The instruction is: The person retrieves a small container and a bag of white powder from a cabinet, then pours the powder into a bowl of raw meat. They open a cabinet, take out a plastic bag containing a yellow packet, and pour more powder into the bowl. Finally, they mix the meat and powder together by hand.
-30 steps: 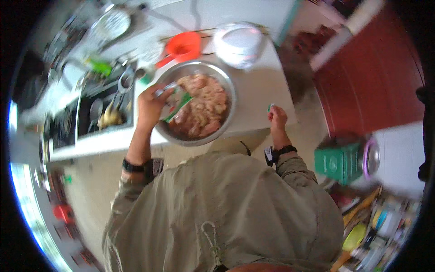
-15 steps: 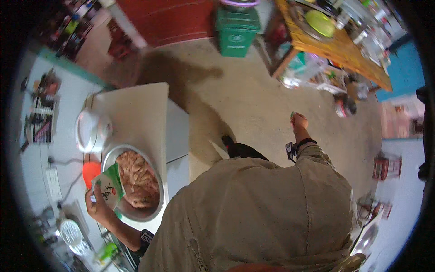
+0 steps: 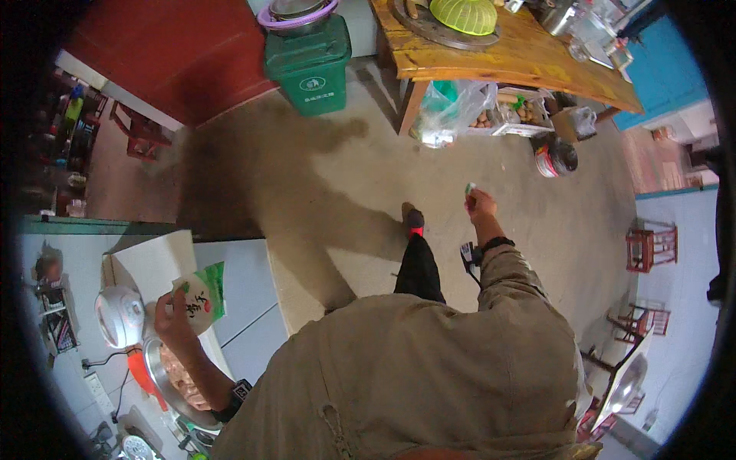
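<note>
Down at lower left, left hand [image 3: 175, 322] closed around a green-and-white packet [image 3: 201, 295], fingers wrapped on its lower half, packet upright and tilted slightly, held above the counter [image 3: 157, 264]. Directly below the hand, a steel bowl [image 3: 157, 376] of pale chopped meat, partly hidden by the forearm. Black watch [image 3: 239, 392] on the left wrist. Just beside the bowl, an orange scoop [image 3: 142, 372], and above that a white rice cooker [image 3: 119, 316] with its cord trailing down the counter.

Farther right, right hand [image 3: 480, 204] raised out over the concrete floor [image 3: 322, 176], well apart from the counter, fingers pinched shut on a small torn green-and-white scrap [image 3: 469, 187] at the fingertips. Dark band [image 3: 494, 244] on that wrist. Near it, 1 foot in a dark shoe with red trim [image 3: 415, 221], black trouser leg below.

Beyond the hands, toward the top: a green bin [image 3: 310, 57] topped with a purple-rimmed basin [image 3: 295, 11], standing against a red door. Right of it, a wooden table [image 3: 521, 57] carrying a green mesh cover [image 3: 462, 14] and assorted metal ware. Under the table, plastic bags and a crate of produce [image 3: 491, 111]; beside these, a dark round pot [image 3: 558, 157] on the floor. At far right, 1 red stool [image 3: 652, 247] against a pale blue wall. Khaki shirt filling the lower centre.
</note>
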The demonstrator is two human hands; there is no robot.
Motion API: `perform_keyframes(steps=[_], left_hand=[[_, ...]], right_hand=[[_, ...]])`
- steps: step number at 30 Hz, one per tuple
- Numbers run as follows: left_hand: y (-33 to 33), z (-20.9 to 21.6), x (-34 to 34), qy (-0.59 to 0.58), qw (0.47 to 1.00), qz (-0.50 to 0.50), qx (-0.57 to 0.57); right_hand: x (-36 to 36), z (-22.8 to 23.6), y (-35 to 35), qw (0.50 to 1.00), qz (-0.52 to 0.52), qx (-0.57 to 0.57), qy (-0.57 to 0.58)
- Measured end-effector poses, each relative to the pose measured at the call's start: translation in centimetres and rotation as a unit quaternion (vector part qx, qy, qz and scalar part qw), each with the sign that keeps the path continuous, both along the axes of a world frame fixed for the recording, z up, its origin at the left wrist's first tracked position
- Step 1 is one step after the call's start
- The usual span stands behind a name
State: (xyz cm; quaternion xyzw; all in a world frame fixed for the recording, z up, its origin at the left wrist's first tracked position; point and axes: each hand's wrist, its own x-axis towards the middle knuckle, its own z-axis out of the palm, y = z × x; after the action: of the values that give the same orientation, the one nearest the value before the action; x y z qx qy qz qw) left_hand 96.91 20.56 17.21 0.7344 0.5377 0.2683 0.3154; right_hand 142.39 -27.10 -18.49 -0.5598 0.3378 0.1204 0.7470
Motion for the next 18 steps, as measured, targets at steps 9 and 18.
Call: perform_keyframes(steps=[9,18], left_hand=[[-9.8,-11.4,22.7,-0.040,0.990,0.110,-0.081],[-13.2,-18.2,30.1,0.013,0.985,0.116,-0.128]], right_hand=[[34.1,-11.5,8.2,0.977,0.207,-0.014,-0.041],[47.4,-20.0,12.5,0.989,0.118,0.001,-0.088]])
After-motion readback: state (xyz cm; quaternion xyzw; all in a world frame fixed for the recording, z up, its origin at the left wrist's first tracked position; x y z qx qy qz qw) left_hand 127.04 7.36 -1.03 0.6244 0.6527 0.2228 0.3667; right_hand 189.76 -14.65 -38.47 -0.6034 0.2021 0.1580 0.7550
